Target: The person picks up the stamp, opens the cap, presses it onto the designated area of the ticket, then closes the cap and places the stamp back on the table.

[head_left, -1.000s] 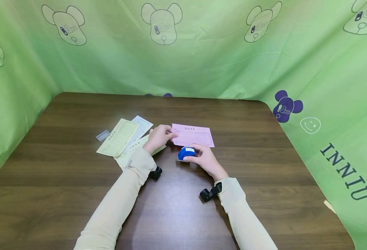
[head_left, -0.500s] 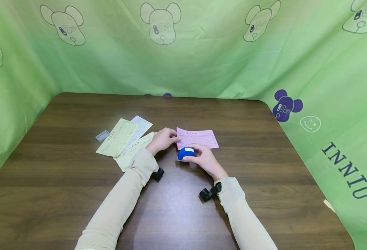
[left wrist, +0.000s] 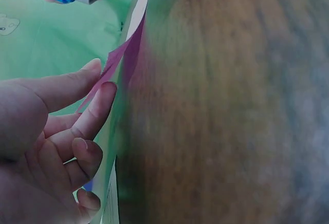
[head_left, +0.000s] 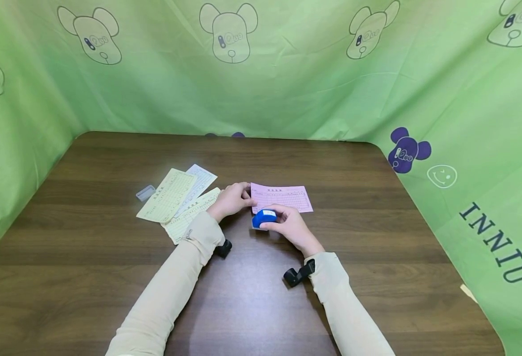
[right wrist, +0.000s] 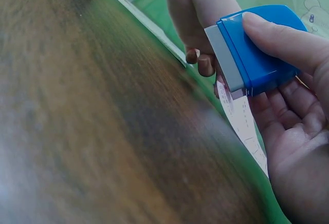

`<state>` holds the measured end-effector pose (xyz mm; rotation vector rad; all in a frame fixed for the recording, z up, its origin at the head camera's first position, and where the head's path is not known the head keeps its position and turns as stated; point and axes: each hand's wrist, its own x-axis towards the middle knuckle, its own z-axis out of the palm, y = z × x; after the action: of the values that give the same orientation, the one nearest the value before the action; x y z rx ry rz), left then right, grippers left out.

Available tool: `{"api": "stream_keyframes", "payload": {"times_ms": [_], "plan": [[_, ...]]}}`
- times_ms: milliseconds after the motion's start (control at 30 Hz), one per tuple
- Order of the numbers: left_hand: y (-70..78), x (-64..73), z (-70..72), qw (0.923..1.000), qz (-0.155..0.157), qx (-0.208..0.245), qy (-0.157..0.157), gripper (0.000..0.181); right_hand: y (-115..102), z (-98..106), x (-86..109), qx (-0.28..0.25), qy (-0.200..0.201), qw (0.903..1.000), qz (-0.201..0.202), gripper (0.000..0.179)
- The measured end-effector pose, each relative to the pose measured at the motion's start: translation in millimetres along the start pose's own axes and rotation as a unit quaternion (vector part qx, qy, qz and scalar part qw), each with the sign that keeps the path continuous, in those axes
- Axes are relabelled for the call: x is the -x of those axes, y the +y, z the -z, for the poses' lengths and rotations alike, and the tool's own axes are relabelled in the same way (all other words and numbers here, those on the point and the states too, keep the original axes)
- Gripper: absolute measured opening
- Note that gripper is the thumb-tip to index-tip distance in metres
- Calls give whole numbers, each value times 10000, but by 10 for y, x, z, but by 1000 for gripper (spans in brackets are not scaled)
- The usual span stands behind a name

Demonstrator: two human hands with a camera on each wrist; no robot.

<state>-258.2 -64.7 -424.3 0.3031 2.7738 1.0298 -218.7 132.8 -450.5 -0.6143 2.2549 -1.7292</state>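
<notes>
My left hand (head_left: 233,200) pinches the left edge of a pink printed form (head_left: 283,198) between thumb and fingers. In the left wrist view the form's edge (left wrist: 115,59) bends up off the table at the fingertips. My right hand (head_left: 294,227) grips a blue stamp (head_left: 264,217) at the form's lower left corner. The right wrist view shows the thumb across the stamp's blue body (right wrist: 267,49), with its grey base (right wrist: 226,59) facing the table side. To the left lie pale yellow forms (head_left: 169,195), with a bluish-white form (head_left: 203,177) partly under them.
A small clear plastic cap (head_left: 146,193) lies at the far left of the papers. The brown wooden table (head_left: 354,173) is bordered by a green curtain (head_left: 287,99) at the back and both sides. Each wrist wears a black camera strap (head_left: 299,273).
The pink form has slid right and slightly nearer, and straightened, with the left hand moving right along with it. The right hand and the stamp have barely moved.
</notes>
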Motion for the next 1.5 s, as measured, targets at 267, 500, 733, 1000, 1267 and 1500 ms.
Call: {"api": "stream_keyframes", "payload": {"times_ms": [267, 500, 733, 1000, 1267, 1500], "plan": [[7, 39, 12, 9997, -17, 142, 219, 58, -11, -13, -4, 31, -16, 10000, -25, 38], [-13, 45, 32, 9996, -94, -84, 234, 39, -36, -20, -6, 54, 8, 10000, -66, 39], [-63, 120, 112, 9994, -73, -277, 209, 31, -49, -21, -8, -3, -2, 9999, -134, 39], [-164, 323, 358, 9987, -59, -502, 112, 31, -64, -27, -9, -72, -30, 9999, -118, 39], [-336, 569, 594, 9948, 122, -990, 206, 34, -58, -6, -8, 10, -16, 9999, -149, 40], [-516, 690, 655, 9949, 288, -931, 272, 33, -40, 3, 7, 38, -24, 9999, -145, 39]]}}
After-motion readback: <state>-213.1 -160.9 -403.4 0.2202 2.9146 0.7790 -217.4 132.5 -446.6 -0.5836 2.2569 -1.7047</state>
